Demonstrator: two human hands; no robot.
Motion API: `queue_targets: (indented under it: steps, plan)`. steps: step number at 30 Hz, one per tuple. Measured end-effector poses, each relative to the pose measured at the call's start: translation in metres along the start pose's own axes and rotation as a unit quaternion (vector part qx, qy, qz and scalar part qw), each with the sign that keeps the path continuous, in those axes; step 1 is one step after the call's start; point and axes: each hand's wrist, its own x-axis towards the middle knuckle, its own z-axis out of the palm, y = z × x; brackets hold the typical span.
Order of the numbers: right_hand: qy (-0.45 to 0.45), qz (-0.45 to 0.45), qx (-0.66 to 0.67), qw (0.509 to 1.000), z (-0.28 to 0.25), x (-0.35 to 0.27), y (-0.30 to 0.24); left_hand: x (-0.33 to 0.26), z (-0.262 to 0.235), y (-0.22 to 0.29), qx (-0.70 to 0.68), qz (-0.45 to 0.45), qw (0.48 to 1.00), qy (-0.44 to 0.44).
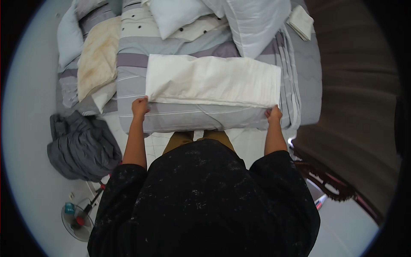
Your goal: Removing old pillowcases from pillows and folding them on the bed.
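A white pillowcase, folded into a long wide strip, lies across the near part of the bed. Some creases run over its surface. My left hand pinches its near left corner, fingers closed. At the near right corner, my right hand grips the fabric the same way. Between the two hands the near edge runs almost straight, just above the grey striped bedspread.
White pillows are piled at the far side of the bed. A stained cream pillow lies left. A small folded white cloth rests far right. Dark grey bedding is heaped at left, above a fan. A brown curtain hangs right.
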Motion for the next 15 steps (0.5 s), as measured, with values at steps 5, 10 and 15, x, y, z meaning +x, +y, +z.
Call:
queue_targets:
  steps: [5,10,15]
  plan:
    - [-0.020,-0.033,-0.069,0.997,-0.016,0.026,-0.014,-0.001,0.003,-0.020,-0.042,-0.004,0.999,0.000]
    - [-0.046,-0.031,-0.102,0.993,-0.018,0.051,-0.002,0.034,0.013,0.012,0.136,0.232,0.940,0.211]
    - [0.008,-0.255,-0.231,0.939,-0.021,0.068,-0.008,0.105,0.046,0.085,0.049,0.349,0.934,0.061]
